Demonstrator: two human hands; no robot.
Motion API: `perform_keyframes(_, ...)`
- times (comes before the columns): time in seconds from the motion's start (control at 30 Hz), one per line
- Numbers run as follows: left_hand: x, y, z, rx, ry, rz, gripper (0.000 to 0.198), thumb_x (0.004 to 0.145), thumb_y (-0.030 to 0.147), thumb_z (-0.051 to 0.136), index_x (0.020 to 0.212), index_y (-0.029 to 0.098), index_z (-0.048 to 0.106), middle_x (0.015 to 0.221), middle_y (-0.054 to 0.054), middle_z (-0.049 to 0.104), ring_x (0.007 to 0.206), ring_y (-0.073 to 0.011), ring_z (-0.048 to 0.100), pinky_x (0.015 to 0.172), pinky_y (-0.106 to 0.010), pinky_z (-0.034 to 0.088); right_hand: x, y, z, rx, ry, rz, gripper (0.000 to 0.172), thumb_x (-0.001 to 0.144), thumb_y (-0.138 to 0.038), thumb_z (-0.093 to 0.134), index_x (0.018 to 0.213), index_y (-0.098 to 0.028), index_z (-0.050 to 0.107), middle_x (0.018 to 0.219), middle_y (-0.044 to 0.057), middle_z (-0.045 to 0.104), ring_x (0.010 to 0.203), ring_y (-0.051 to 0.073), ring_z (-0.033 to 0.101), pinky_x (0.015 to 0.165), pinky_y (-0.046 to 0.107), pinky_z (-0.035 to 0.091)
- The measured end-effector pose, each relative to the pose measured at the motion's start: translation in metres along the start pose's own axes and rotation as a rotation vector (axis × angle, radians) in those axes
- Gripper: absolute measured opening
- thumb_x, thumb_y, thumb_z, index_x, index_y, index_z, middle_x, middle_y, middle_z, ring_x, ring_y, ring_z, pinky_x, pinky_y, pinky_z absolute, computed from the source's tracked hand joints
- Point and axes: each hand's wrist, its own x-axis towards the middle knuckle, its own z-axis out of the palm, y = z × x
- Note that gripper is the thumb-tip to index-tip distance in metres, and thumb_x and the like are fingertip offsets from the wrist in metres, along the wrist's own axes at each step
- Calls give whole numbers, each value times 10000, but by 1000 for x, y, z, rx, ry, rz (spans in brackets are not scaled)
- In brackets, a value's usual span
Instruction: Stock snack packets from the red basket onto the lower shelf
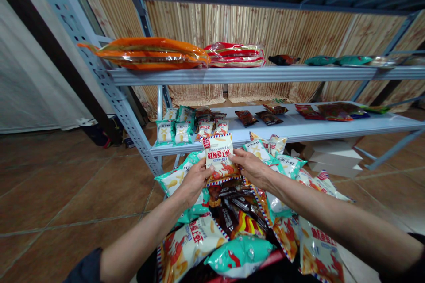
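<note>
Grey steel shelving [265,75] fills my feed, its lower shelf [308,127] carrying rows of snack packets [174,128], with a heap of loose packets [189,247] just below. Just off that shelf's front edge, my left hand [192,181] and right hand [252,168] hold a red-printed snack packet [219,157] upright between them, each grip narrow on one side.

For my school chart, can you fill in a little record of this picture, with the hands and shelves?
left hand: holds a snack bag
right hand: holds the same snack bag
below the hands: pile of snack bags
lower shelf: small bags
upper shelf: big orange bag
floor: brown tiles
</note>
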Motion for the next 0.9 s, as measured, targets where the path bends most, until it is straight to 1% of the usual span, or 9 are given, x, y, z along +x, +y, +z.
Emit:
perform_keyframes(0.27, 1, -1, -2, -45, 3, -13, 564, 665, 117, 657, 1209, 131, 510, 1029, -121, 671, 901, -236, 644, 789, -338, 513, 0, 1, -1, -40, 5, -2, 152, 683, -277, 648, 821, -217, 622, 711, -9, 647, 655, 139, 575, 665, 279, 479)
perform_keyframes(0.4, 1, 1, -1, -56, 5, -25, 544, 691, 104, 626, 1219, 143, 498, 1052, -116, 663, 919, -233, 639, 800, -342, 516, 0, 0, 0, -27, 12, -6, 132, 706, -269, 621, 828, -218, 619, 765, 5, 659, 689, 146, 585, 675, 282, 473)
perform_keyframes(0.47, 1, 2, -1, -72, 13, -27, 519, 702, 94, 609, 1209, 141, 506, 1060, -118, 660, 929, -230, 636, 816, -344, 513, -1, 1, -1, -40, 10, 0, 164, 712, -274, 619, 868, -222, 621, 821, 14, 669, 719, 153, 594, 686, 291, 474)
perform_keyframes(0.53, 2, 2, -1, -84, 13, -21, 489, 709, 79, 591, 1189, 139, 521, 1069, -119, 656, 939, -224, 634, 837, -344, 506, -2, 1, -3, -59, 7, 24, 234, 715, -286, 625, 943, -236, 617, 879, 17, 674, 746, 160, 602, 707, 312, 476)
perform_keyframes(0.63, 3, 1, -3, -102, -12, -6, 454, 702, 59, 576, 1148, 143, 548, 1083, -112, 651, 950, -217, 631, 859, -348, 498, -3, 2, -6, -111, 34, 59, 320, 709, -300, 641, 1025, -258, 609, 937, 18, 675, 797, 171, 608, 747, 341, 472)
perform_keyframes(0.77, 3, 0, -5, -103, -49, 10, 410, 690, 65, 581, 1090, 152, 582, 1082, -104, 652, 957, -217, 629, 863, -351, 496, -2, 3, -8, -153, 58, 60, 319, 705, -298, 642, 1021, -265, 622, 961, 17, 676, 837, 176, 606, 747, 334, 469)
perform_keyframes(0.9, 1, 4, -5, -71, -41, 4, 399, 679, 67, 591, 1071, 145, 595, 1055, -105, 662, 944, -216, 633, 855, -332, 496, -3, 1, -5, -119, 61, 60, 305, 701, -286, 639, 1002, -250, 610, 916, 15, 681, 788, 164, 607, 704, 308, 471)
